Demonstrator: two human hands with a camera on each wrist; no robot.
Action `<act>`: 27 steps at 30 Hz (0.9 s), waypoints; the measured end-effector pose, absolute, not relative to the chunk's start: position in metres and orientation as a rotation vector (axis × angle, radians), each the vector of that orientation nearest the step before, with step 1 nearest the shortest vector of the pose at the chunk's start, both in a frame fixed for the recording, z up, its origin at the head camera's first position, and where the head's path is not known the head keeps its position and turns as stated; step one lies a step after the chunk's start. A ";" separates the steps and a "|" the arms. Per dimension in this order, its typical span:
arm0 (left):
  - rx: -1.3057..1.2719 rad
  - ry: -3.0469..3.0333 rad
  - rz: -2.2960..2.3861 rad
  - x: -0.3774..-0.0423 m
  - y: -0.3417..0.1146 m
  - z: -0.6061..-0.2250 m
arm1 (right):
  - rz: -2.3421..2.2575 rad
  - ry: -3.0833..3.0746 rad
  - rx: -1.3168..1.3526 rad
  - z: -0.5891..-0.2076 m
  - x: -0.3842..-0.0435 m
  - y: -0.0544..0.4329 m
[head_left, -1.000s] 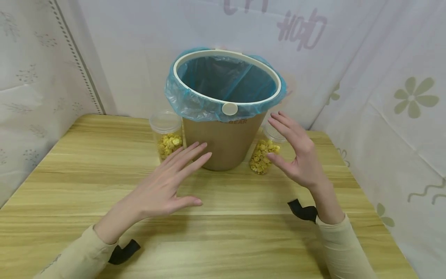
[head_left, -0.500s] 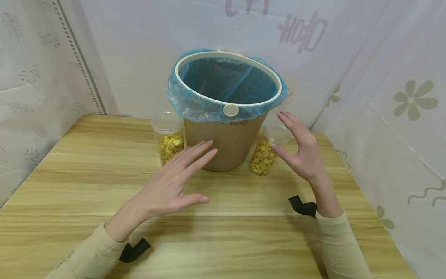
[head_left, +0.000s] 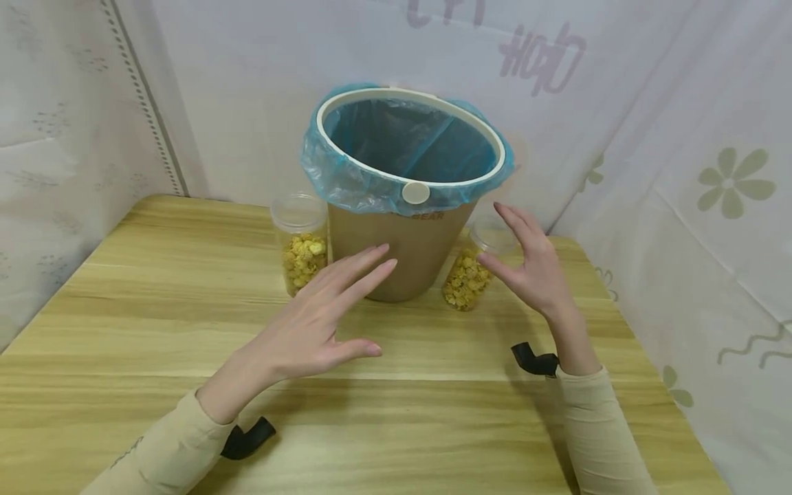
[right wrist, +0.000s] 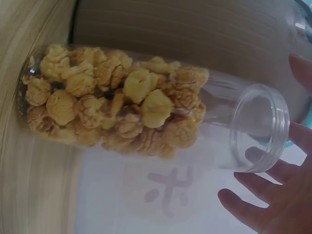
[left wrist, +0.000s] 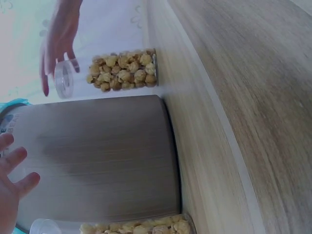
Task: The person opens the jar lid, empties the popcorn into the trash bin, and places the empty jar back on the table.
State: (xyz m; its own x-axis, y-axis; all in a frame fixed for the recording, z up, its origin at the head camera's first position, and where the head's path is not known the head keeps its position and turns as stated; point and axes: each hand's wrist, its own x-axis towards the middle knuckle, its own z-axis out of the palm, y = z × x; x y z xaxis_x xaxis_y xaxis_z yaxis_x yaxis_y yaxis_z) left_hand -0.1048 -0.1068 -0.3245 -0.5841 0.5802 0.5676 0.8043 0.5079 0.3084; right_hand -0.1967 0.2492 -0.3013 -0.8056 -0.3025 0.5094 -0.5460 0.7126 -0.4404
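One popcorn jar stands upright just left of the bin, a second jar just right, presumably so both are easily reached; the bag folds outside under a pale ring, likely against slipping; the left hand, fingers and thumb spread, holds nothing before the bin; the right hand, also wide, hovers beside the second jar's lid, contact unclear.

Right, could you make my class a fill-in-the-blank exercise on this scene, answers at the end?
1. The bin stands ____ two clear jars.
2. The thin plastic liner folded over the bin's top is coloured ____.
3. Both jars are partly filled with pieces of yellow ____.

Missing words: between; blue; popcorn.
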 end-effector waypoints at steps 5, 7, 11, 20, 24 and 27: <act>-1.139 -2.365 -0.777 -0.105 -0.106 -0.325 | 0.812 -2.584 0.598 -0.305 -0.201 0.252; -1.140 -2.373 -0.780 -0.105 -0.107 -0.326 | 0.802 -2.606 0.593 -0.307 -0.202 0.253; -1.149 -2.375 -0.789 -0.105 -0.106 -0.327 | 0.780 -2.622 0.593 -0.310 -0.203 0.254; -1.152 -2.366 -0.779 -0.104 -0.103 -0.331 | 0.811 -2.601 0.593 -0.312 -0.204 0.253; -1.151 -2.361 -0.765 -0.104 -0.101 -0.330 | 0.854 -2.580 0.606 -0.309 -0.203 0.252; -1.146 -2.364 -0.759 -0.103 -0.100 -0.330 | 0.868 -2.587 0.601 -0.306 -0.200 0.251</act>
State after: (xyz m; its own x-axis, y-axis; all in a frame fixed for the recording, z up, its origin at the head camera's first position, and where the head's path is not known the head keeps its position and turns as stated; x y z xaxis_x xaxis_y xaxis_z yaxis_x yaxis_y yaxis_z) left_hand -0.1033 -0.1004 -0.3295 -0.5811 0.5852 0.5655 0.8050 0.5153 0.2940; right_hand -0.2003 0.2510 -0.3062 -0.8506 -0.2810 0.4445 -0.4922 0.7228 -0.4851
